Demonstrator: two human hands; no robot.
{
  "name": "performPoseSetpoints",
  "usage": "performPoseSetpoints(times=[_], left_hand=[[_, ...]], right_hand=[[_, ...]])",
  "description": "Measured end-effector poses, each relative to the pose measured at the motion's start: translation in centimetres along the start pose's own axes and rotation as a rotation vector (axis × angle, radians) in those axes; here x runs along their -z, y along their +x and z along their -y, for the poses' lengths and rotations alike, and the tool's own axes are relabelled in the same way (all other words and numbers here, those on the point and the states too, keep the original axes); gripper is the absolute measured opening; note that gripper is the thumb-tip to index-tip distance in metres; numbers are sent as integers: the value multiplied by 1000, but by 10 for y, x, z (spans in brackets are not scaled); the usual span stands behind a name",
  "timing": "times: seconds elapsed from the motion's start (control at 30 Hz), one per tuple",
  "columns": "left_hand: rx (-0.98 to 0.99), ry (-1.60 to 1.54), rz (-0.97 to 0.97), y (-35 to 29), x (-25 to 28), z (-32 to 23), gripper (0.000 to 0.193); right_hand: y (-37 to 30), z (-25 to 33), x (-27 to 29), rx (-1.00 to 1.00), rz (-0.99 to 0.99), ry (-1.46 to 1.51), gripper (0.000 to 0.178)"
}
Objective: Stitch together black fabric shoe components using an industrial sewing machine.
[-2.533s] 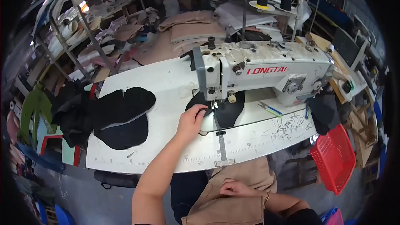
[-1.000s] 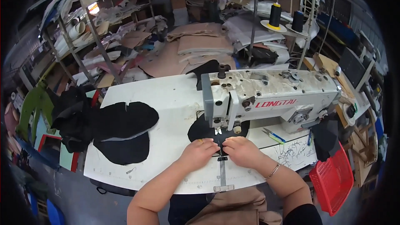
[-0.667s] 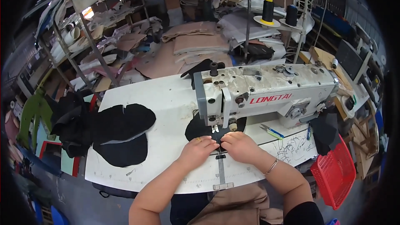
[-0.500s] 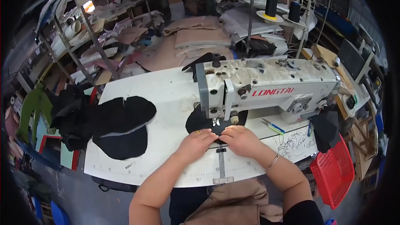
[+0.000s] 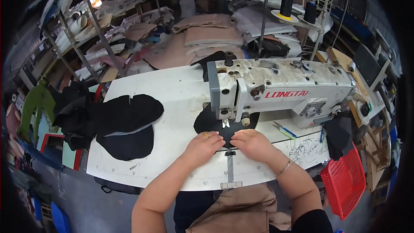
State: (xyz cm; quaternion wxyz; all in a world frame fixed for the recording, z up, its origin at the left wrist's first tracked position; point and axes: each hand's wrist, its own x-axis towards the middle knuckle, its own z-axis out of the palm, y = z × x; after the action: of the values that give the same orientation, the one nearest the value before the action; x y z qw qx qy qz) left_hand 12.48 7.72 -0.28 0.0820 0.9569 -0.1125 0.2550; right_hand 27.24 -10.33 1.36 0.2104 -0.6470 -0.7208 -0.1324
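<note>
A black fabric piece (image 5: 206, 121) lies on the white sewing table beneath the presser foot (image 5: 225, 123) of a sewing machine (image 5: 280, 87). My left hand (image 5: 203, 147) is closed on its near left edge, fingers pressed together, with a ring on one finger. On the other side of the fabric's narrow near end, my right hand (image 5: 253, 145) is closed on the near right edge. A strip of dark fabric shows between the two hands. The fingertips partly hide the fabric's edges.
More black fabric pieces (image 5: 129, 114) are piled at the table's left. Thread snips (image 5: 284, 130) lie beneath the machine arm, near loose thread scraps (image 5: 304, 147). A red plastic basket (image 5: 345, 183) stands at the right. Thread spools (image 5: 286, 5) sit behind the machine.
My hands have moved slightly apart, opening a gap between the fingertips that were nearly touching. The view has shifted a little; the fabric remains under the presser foot.
</note>
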Motion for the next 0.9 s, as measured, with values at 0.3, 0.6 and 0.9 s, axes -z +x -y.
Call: performPoseSetpoints(times=[0.3, 0.6, 0.9], left_hand=[[-3, 60, -35, 9, -2, 11, 23], [-47, 120, -50, 13, 1, 19, 22], [-55, 140, -43, 16, -6, 30, 24]], right_hand=[[7, -5, -2, -21, -12, -22, 22], [4, -7, -4, -42, -43, -63, 20], [12, -8, -7, -45, -38, -239, 14]])
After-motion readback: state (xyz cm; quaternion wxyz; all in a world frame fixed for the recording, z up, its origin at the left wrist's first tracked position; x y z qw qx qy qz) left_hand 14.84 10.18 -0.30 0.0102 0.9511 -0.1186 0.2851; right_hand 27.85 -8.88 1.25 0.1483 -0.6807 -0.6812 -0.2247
